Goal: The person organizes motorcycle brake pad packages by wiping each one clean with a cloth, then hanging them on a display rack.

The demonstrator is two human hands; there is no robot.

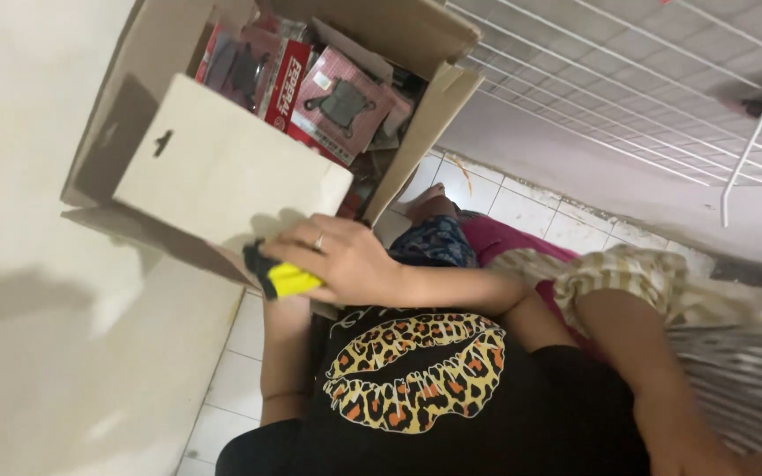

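While one hand (346,260) grips a yellow tool (284,278), it perhaps touches the card (222,167).

Open brown cardboard box (178,53) sits upper left, and everything keys off it. Inside it, red-and-grey blister packs of parts (332,101) are stacked. A flat pale cardboard backing card (222,167) lies against the box's front. Just below the card, a hand (346,260) rests on a yellow-and-black tool (282,278). Right of the box, a white wire rack (663,97). Below the box, white tiled floor (496,198).
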